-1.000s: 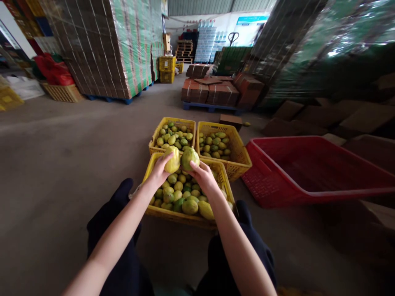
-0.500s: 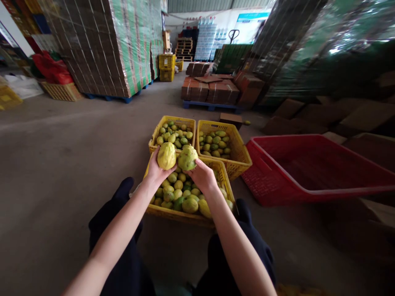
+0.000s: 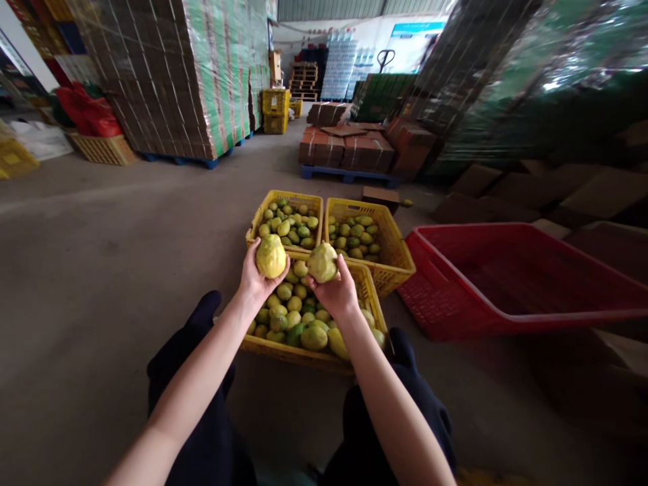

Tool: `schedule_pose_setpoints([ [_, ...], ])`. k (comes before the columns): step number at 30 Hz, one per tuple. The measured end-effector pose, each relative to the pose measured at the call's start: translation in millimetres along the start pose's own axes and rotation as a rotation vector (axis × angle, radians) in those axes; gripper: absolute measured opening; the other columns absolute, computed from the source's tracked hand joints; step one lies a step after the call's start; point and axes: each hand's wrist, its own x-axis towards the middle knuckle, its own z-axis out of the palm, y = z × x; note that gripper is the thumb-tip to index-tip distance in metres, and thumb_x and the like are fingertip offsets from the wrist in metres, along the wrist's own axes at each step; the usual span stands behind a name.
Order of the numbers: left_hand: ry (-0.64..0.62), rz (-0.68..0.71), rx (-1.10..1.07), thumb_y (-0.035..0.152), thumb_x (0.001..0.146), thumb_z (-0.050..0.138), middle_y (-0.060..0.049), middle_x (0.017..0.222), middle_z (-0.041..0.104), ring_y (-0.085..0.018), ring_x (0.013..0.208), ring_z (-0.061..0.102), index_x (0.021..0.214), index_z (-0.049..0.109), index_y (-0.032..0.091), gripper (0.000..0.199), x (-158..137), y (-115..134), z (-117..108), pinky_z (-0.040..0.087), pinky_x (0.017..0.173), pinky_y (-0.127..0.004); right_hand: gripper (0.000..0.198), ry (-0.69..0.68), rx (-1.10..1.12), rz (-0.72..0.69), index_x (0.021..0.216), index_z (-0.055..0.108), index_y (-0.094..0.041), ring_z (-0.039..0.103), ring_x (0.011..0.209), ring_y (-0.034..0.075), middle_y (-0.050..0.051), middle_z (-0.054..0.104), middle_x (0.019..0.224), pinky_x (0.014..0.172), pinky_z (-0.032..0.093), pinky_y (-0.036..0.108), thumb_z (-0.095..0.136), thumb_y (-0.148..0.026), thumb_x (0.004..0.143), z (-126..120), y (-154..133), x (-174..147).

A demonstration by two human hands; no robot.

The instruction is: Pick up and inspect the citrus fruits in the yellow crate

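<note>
My left hand [image 3: 256, 273] cups a large, bumpy yellow citrus-like fruit [image 3: 271, 256] from below and the side. A greener, knobbly citrus-like fruit [image 3: 322, 262] rests in my right hand [image 3: 337, 287], the thumb along its right side. Both hands are held over the near yellow crate [image 3: 298, 358], with a gap between the two fruits. Inside that crate lie many green and yellow fruits [image 3: 314, 337] of similar look; my forearms hide part of them.
Two more yellow crates of fruit, a left one [image 3: 250, 233] and a right one [image 3: 397, 260], stand just beyond. To the right is a big red crate [image 3: 455, 297]. Flattened cardboard on a blue pallet [image 3: 349, 177] and a tall wrapped carton stack [image 3: 202, 81] stand farther back.
My hands have moved apart, widening the gap between the fruits. The right hand has shifted right and turned its fruit, so a different side shows; the left fruit has moved slightly left.
</note>
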Motion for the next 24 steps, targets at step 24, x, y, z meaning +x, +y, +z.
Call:
schedule_pose_setpoints([
  [24, -0.040, 0.007, 0.004, 0.038, 0.093, 0.058, -0.003, 0.086, 0.075, -0.018, 0.089, 0.072, 0.105, 0.068, 0.022, 0.023, -1, -7, 1, 0.062, 0.081, -0.030, 0.036, -0.057, -0.034, 0.033, 0.095, 0.069, -0.024, 0.074, 0.087, 0.028, 0.005, 0.077, 0.083, 0.055, 0.059, 0.035, 0.068, -0.055, 0.075, 5, 7, -4],
])
